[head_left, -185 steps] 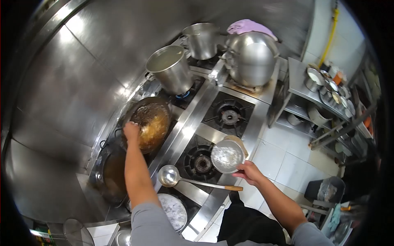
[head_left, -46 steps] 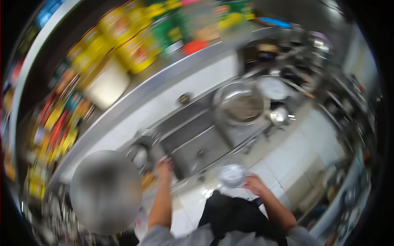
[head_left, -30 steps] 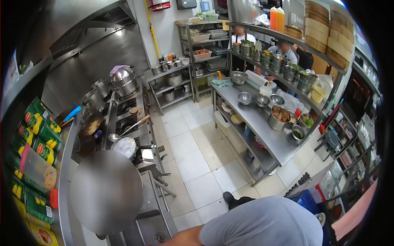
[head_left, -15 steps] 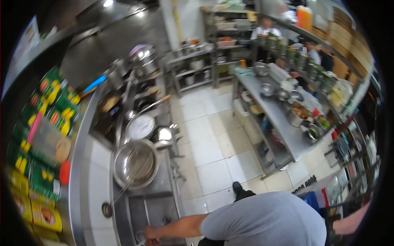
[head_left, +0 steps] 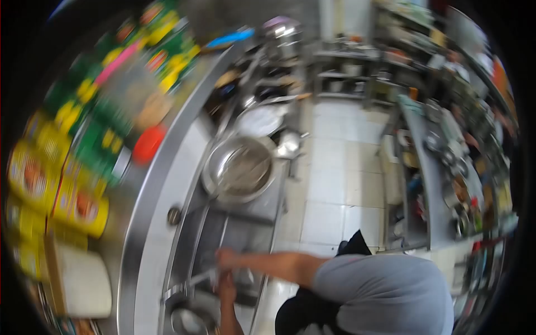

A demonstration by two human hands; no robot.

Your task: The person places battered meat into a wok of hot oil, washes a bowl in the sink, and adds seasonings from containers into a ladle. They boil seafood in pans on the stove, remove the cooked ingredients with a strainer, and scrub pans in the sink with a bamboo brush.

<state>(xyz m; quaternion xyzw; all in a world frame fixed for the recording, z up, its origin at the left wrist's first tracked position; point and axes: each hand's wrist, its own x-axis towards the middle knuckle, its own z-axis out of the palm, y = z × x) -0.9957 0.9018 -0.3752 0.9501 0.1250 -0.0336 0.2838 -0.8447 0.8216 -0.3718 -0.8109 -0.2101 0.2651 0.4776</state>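
Over the metal sink (head_left: 245,233), my right hand (head_left: 228,260) reaches in from the right, beside the tap (head_left: 195,279). Just below it is my left hand (head_left: 226,286), close to or touching the right one. Motion blur smears the fingers of both hands, so their grip and anything between them cannot be made out. A round metal vessel (head_left: 190,322) lies at the bottom edge, below the tap. Beyond the sink sits a large steel bowl (head_left: 240,167) with brownish contents or a brownish bottom.
A shelf edge (head_left: 148,209) runs along the left, with yellow and green cans and a white container (head_left: 84,276). Past the bowl are a white-filled pan (head_left: 259,120) and the stove. A steel work table (head_left: 441,206) with bowls stands right of the tiled floor (head_left: 326,187).
The view has turned left and down toward the sink. Both hands now show close together near the tap, where half a second ago one hand showed. The pot held earlier is no longer seen in my hand.
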